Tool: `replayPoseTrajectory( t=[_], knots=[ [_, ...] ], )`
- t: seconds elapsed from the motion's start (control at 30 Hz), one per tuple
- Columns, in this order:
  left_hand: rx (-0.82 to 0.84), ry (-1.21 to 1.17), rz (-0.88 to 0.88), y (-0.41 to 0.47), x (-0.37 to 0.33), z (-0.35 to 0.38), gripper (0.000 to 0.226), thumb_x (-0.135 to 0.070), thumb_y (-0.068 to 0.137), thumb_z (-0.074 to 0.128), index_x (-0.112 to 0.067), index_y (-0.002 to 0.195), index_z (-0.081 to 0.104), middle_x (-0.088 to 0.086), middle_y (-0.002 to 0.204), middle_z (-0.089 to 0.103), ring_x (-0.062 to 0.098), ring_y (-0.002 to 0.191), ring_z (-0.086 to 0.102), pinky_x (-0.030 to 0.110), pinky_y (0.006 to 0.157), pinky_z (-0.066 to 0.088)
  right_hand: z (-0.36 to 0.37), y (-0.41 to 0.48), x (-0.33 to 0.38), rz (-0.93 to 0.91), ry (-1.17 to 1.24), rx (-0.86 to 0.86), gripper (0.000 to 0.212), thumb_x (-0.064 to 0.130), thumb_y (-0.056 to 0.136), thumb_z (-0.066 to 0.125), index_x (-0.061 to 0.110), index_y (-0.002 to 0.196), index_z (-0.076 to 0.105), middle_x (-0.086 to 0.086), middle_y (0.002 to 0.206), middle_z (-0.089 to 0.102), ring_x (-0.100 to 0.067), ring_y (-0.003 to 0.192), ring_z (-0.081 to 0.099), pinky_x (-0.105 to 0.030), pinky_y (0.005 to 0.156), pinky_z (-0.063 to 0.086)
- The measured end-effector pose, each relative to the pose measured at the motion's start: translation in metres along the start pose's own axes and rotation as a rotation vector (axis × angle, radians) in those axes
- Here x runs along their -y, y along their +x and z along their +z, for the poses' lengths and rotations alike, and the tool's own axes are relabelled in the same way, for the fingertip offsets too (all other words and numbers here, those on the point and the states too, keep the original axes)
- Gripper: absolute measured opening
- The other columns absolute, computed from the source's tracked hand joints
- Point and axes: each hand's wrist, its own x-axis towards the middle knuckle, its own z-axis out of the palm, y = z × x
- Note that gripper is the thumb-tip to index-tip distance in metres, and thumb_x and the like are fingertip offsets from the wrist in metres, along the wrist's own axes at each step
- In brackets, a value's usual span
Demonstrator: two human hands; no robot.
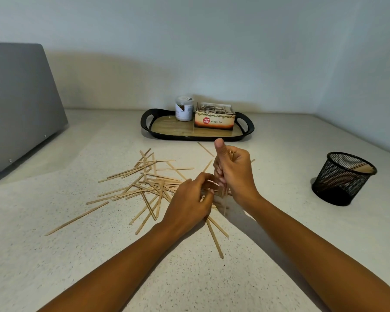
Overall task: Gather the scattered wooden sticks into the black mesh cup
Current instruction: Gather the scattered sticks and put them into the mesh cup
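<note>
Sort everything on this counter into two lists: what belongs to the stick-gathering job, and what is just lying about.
Belongs to the job:
- loose pale wooden sticks
- bundle of sticks gripped upright in the right hand
- left hand, picking at the pile
- black wire-mesh cup, a few sticks already inside

Just lying about:
- black oval tray
- white lidded jar
- ginger tea box
- grey appliance

"Ginger Tea" beside a red round "FRESH & HONEST" badge on the tea box (214,120); jar (184,109) label illegible.

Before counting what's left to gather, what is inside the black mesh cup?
Through the black mesh cup, a few wooden sticks lean toward its right rim. The mesh obscures the cup's bottom, so an exact count isn't possible.
</note>
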Motion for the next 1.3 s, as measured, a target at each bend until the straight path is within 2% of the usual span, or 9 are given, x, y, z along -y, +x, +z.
replayPoseTrajectory(
  t=[0.2, 0.33, 0.43, 0.57, 0.77, 0.93, 1.07, 1.17, 1.3],
  knots=[
    [0.033, 0.124, 0.137, -0.007, -0.011, 0.0, 0.038, -0.048, 0.081, 0.049, -0.022, 0.108, 0.057, -0.016, 0.095, 0.063, -0.012, 0.082, 0.045, 0.024, 0.098, 0.033, 0.002, -0.002, 0.005, 0.023, -0.03, 0.056, 0.049, 0.055, 0.073, 0.058, 0.012, 0.052, 0.046, 0.0, 0.043, 0.041, -0.008, 0.034, 0.035, -0.018, 0.037, 0.032],
    [-0.002, 0.165, 0.148, -0.003, -0.01, 0.001, 0.045, -0.051, 0.083, 0.043, -0.018, 0.104, 0.064, -0.004, 0.101, 0.071, 0.008, 0.098, 0.06, 0.027, 0.113, 0.018, 0.004, -0.002, 0.01, 0.052, 0.044, 0.038, 0.051, 0.049, 0.08, 0.061, 0.012, 0.052, 0.041, -0.004, 0.047, 0.034, -0.013, 0.038, 0.028, -0.021, 0.039, 0.027],
    [-0.069, 0.185, 0.131, -0.003, -0.008, 0.001, 0.048, -0.058, 0.082, 0.04, -0.022, 0.098, 0.067, -0.008, 0.096, 0.073, 0.006, 0.094, 0.062, 0.035, 0.113, 0.021, 0.004, -0.002, 0.011, 0.026, 0.05, 0.024, 0.05, 0.047, 0.079, 0.062, 0.006, 0.057, 0.045, -0.007, 0.049, 0.034, -0.015, 0.04, 0.028, -0.024, 0.042, 0.027],
    [-0.092, 0.274, 0.078, -0.003, -0.005, 0.0, 0.044, -0.058, 0.083, 0.041, -0.03, 0.108, 0.063, -0.014, 0.097, 0.072, 0.004, 0.102, 0.06, 0.041, 0.114, 0.019, 0.002, -0.004, 0.002, 0.019, 0.015, -0.011, 0.047, 0.034, 0.088, 0.063, 0.003, 0.056, 0.046, -0.008, 0.049, 0.034, -0.012, 0.039, 0.03, -0.019, 0.04, 0.031],
    [-0.092, 0.355, 0.073, -0.004, 0.0, -0.003, 0.048, -0.058, 0.081, 0.042, -0.03, 0.118, 0.054, -0.012, 0.11, 0.067, 0.007, 0.114, 0.055, 0.046, 0.117, 0.011, 0.004, -0.014, -0.016, 0.266, 0.242, -0.028, 0.038, 0.016, 0.09, 0.062, 0.007, 0.06, 0.04, 0.0, 0.038, 0.034, -0.005, 0.028, 0.035, -0.013, 0.034, 0.036],
    [-0.077, 0.346, 0.103, -0.002, 0.001, -0.002, 0.052, -0.059, 0.081, 0.042, -0.028, 0.12, 0.053, -0.012, 0.119, 0.062, 0.006, 0.119, 0.05, 0.044, 0.118, 0.005, -0.003, -0.005, -0.01, 0.178, 0.198, -0.025, 0.041, 0.015, 0.09, 0.06, 0.009, 0.056, 0.038, -0.002, 0.04, 0.029, -0.01, 0.032, 0.025, -0.015, 0.037, 0.027],
    [-0.102, 0.331, 0.144, -0.003, 0.003, 0.0, 0.052, -0.05, 0.084, 0.05, -0.023, 0.128, 0.045, -0.011, 0.111, 0.067, 0.004, 0.113, 0.056, 0.042, 0.119, 0.004, 0.003, -0.015, -0.019, 0.327, 0.32, -0.035, 0.026, 0.013, 0.09, 0.061, 0.007, 0.068, 0.049, 0.002, 0.043, 0.039, -0.007, 0.036, 0.044, -0.021, 0.047, 0.047],
    [-0.114, 0.306, 0.158, -0.003, 0.003, -0.001, 0.055, -0.046, 0.085, 0.051, -0.021, 0.132, 0.039, -0.011, 0.107, 0.069, 0.004, 0.11, 0.059, 0.039, 0.119, 0.004, 0.004, -0.014, -0.021, 0.344, 0.33, -0.038, 0.026, 0.013, 0.089, 0.061, 0.01, 0.066, 0.049, -0.003, 0.048, 0.032, -0.009, 0.037, 0.037, -0.019, 0.042, 0.04],
    [-0.081, 0.144, 0.22, -0.005, -0.005, -0.003, 0.059, -0.041, 0.087, 0.055, -0.02, 0.137, 0.032, -0.008, 0.114, 0.066, -0.005, 0.112, 0.05, 0.034, 0.117, 0.014, -0.004, -0.007, -0.009, 0.165, 0.28, 0.017, 0.043, 0.009, 0.09, 0.055, 0.01, 0.051, 0.039, -0.002, 0.041, 0.027, -0.01, 0.034, 0.025, -0.016, 0.038, 0.03]
  ],
)
